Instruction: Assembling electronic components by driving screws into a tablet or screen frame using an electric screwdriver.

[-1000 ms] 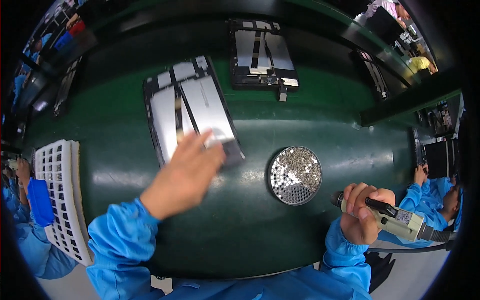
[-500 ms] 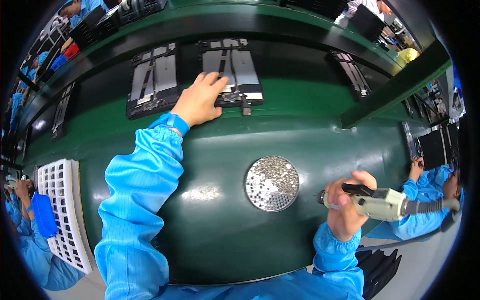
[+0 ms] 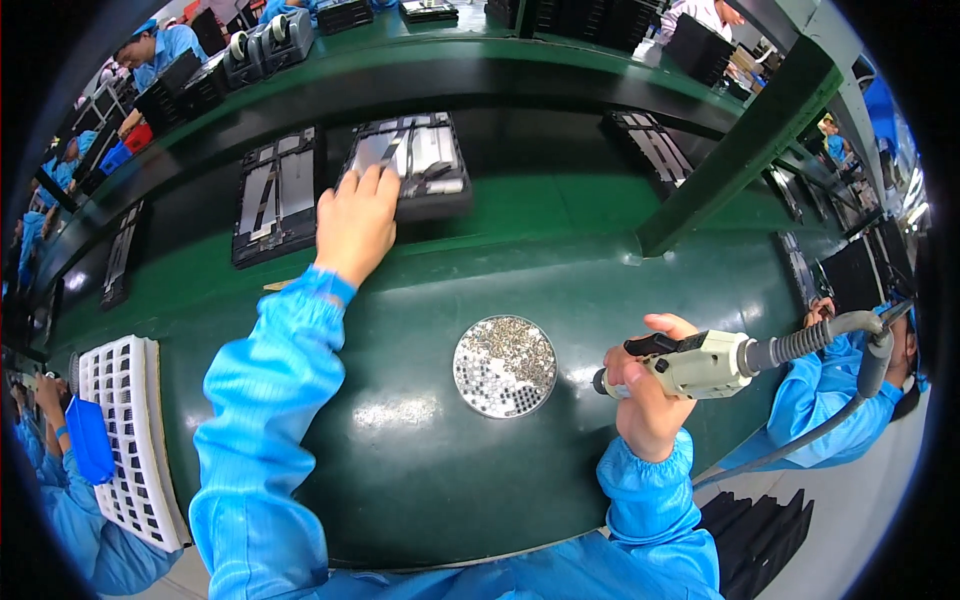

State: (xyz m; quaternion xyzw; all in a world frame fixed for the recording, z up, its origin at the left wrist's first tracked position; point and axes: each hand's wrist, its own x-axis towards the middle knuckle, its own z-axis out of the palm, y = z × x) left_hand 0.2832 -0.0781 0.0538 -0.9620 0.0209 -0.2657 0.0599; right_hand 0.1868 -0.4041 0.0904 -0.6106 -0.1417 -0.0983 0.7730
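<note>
My left hand (image 3: pixel 355 228) is closed over the front left corner of an opened tablet-like device in a black tray (image 3: pixel 428 140); its thumb is hidden. That tray's thick front side shows, slightly blurred, and it looks tilted. A second opened device in a black tray (image 3: pixel 275 195) lies just left of it. In my right hand (image 3: pixel 650 395) is a beige electric screwdriver (image 3: pixel 700 365), held with its tip toward the left above the table. Between my arms stands a round dish (image 3: pixel 505 367) full of small metal screws.
Further trays lie along the green bench at left (image 3: pixel 122 255) and right (image 3: pixel 650 150). A green post (image 3: pixel 735 150) rises at the right. The screwdriver's grey cable (image 3: pixel 850 405) hangs beside it. White gridded tray (image 3: pixel 125 430) and blue bin (image 3: pixel 90 440) sit at left. Co-workers sit on both sides.
My left hand has shifted from the device's front middle to its front left corner, and that device now looks raised at the front. The view has swung slightly right. My right hand still holds the screwdriver.
</note>
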